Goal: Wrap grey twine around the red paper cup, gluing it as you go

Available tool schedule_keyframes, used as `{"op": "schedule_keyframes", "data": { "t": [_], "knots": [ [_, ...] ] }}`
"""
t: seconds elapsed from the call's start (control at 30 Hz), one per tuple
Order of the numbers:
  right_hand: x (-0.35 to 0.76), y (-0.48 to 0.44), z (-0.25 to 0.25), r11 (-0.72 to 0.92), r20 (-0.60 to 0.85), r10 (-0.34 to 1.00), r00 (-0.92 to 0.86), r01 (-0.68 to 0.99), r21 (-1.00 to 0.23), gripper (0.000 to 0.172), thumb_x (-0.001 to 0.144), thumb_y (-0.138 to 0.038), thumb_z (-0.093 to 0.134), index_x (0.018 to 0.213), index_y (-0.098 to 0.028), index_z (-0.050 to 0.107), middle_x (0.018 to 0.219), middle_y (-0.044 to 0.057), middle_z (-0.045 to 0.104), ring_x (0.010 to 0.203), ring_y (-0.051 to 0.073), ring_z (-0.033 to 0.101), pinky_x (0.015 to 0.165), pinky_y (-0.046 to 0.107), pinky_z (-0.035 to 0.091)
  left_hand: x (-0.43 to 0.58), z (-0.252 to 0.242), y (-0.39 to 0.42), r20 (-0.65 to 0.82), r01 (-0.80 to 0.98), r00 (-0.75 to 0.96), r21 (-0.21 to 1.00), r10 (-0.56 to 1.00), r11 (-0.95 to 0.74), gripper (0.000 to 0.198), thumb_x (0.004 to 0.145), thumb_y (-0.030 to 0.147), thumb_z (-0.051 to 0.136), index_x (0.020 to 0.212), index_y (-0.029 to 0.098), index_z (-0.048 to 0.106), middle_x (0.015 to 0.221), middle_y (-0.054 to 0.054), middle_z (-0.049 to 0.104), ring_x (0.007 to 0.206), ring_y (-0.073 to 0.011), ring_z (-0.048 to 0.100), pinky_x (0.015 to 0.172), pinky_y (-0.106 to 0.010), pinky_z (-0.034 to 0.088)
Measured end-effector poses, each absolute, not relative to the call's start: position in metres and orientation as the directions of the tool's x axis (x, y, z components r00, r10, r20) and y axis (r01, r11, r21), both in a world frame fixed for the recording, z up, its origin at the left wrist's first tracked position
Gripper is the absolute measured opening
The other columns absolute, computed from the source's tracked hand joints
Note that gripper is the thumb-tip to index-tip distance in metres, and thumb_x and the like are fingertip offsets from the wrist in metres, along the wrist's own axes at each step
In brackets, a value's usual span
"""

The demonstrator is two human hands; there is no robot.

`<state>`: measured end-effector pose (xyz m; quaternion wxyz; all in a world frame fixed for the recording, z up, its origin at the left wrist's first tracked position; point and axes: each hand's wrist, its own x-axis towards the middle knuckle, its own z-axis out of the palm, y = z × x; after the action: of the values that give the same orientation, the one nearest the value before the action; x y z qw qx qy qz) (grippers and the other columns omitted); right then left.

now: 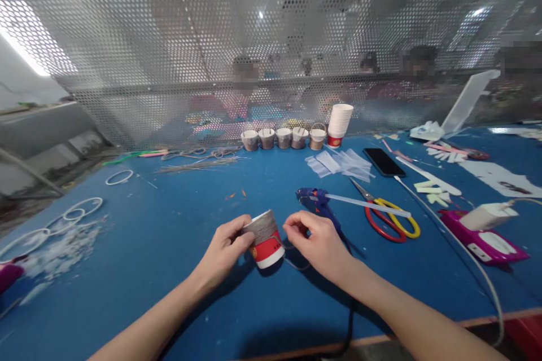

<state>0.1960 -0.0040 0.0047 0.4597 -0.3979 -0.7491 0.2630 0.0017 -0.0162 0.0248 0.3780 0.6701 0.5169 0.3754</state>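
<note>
My left hand (pixel 232 240) grips a red and white paper cup (pixel 267 248), tilted over the blue table. Grey cord (pixel 261 226) is wound round the upper part of the cup, and the lower part shows bare red and white. Just right of the cup, my right hand (pixel 315 234) has its thumb and fingers pinched on the cord. A loose length of that cord (pixel 298 265) hangs below the pinch. Behind my right hand lies a blue glue gun (pixel 315 197) with a long clear glue stick (pixel 368 205) in its back.
Several cord-wrapped cups (pixel 266 140) and a stack of paper cups (pixel 340 123) line the perforated metal screen (pixel 169 67). Scissors (pixel 392 220), a phone (pixel 384 162) and a magenta power strip (pixel 486 242) lie right. White rings (pixel 78 211) lie left. People are beyond the screen.
</note>
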Motion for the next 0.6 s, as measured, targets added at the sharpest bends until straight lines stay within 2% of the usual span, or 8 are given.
{"op": "schedule_keyframes", "data": {
  "t": [0.17, 0.3, 0.47, 0.6],
  "knots": [
    [0.203, -0.001, 0.011, 0.355, 0.304, 0.926, -0.225, 0.239, -0.904, 0.015, 0.083, -0.028, 0.054, 0.074, -0.018, 0.060, 0.062, -0.002, 0.056, 0.056, 0.011, 0.050, 0.053, 0.021, 0.040, 0.000, 0.027, -0.015, 0.127, 0.407, 0.188, 0.892, 0.974, -0.194, 0.030, 0.080, 0.037, 0.041, 0.058, 0.019, 0.046, 0.057, 0.002, 0.046, 0.057, -0.0134, 0.042, 0.056, -0.027, 0.033],
    [0.200, -0.003, 0.009, 0.322, 0.248, 0.920, -0.302, 0.228, -0.919, 0.014, 0.083, -0.027, 0.054, 0.075, -0.018, 0.061, 0.063, -0.002, 0.057, 0.058, 0.012, 0.051, 0.055, 0.022, 0.040, 0.002, 0.028, -0.014, 0.135, 0.525, 0.185, 0.824, 0.973, -0.214, 0.020, 0.074, 0.035, 0.050, 0.064, 0.018, 0.050, 0.061, 0.003, 0.044, 0.059, -0.0131, 0.041, 0.056, -0.025, 0.031],
    [0.191, -0.008, 0.003, 0.433, 0.322, 0.873, -0.366, 0.277, -0.858, 0.006, 0.081, -0.019, 0.058, 0.076, -0.018, 0.061, 0.063, -0.003, 0.054, 0.058, 0.011, 0.049, 0.056, 0.022, 0.038, 0.004, 0.028, -0.016, 0.125, 0.597, 0.231, 0.765, 0.965, -0.242, 0.014, 0.069, 0.030, 0.053, 0.070, 0.017, 0.050, 0.066, 0.003, 0.043, 0.061, -0.0124, 0.040, 0.056, -0.024, 0.032],
    [0.187, -0.011, 0.000, 0.553, 0.432, 0.820, -0.375, 0.325, -0.767, 0.013, 0.082, -0.014, 0.053, 0.069, -0.018, 0.056, 0.065, -0.002, 0.053, 0.059, 0.011, 0.047, 0.056, 0.022, 0.036, 0.005, 0.024, -0.016, 0.155, 0.616, 0.242, 0.738, 0.958, -0.275, 0.013, 0.070, 0.029, 0.052, 0.067, 0.017, 0.047, 0.065, 0.003, 0.042, 0.061, -0.0121, 0.039, 0.056, -0.024, 0.032]
  ]
}}
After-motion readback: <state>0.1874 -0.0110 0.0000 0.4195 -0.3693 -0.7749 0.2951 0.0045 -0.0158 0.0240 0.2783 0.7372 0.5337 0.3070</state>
